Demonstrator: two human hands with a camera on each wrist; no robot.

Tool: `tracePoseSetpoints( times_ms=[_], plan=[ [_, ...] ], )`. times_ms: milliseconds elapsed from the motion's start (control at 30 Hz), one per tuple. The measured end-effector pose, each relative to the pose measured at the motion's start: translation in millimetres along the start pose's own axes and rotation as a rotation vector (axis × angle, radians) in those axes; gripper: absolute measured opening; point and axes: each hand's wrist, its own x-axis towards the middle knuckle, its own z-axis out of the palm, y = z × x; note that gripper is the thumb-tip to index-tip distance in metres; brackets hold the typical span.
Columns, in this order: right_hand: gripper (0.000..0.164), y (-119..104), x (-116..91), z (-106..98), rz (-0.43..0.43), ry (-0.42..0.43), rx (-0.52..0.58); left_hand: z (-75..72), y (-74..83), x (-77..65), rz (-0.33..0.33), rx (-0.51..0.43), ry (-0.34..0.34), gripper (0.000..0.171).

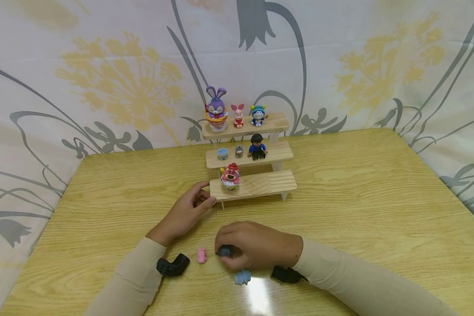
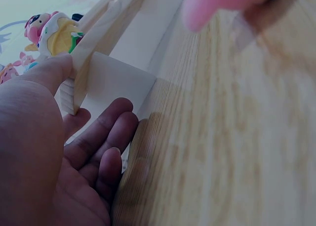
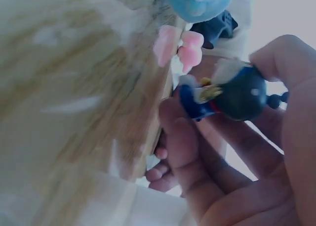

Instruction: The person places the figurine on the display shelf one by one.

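Note:
My left hand point(image 1: 184, 216) is at the left end of the lowest step of a three-step wooden display stand point(image 1: 262, 184). In the left wrist view its thumb lies on the step's top and a finger reaches under the edge. A small dark blue figurine point(image 3: 242, 95) with a gold detail is pinched between the thumb and fingers of my right hand point(image 1: 248, 245), low over the table in front of the stand. Close by on the table lie a small pink figurine point(image 1: 201, 255) and a light blue one point(image 1: 242, 277).
A pink bear figurine point(image 1: 231, 177) occupies the lowest step. On the middle step sit two tiny figures and a toy person point(image 1: 257, 147); the top step bears a purple rabbit point(image 1: 216, 107), a pink piglet point(image 1: 238, 116) and a blue figure point(image 1: 257, 116). A patterned curtain point(image 1: 142, 87) hangs behind.

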Motion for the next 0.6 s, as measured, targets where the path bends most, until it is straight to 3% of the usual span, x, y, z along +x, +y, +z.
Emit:
tracePoseSetpoints(
  times_ms=[267, 600],
  plan=[
    [0.011, -1, 0, -8, -0.014, 0.119, 0.013, -0.2, 1.0, -0.4, -0.001, 0.006, 0.001, 0.064],
    [0.013, 2, -1, -14, 0.073, 0.269, 0.064, 0.1, 2.4, -0.3, 0.003, 0.007, 0.007, 0.062]
  ],
)
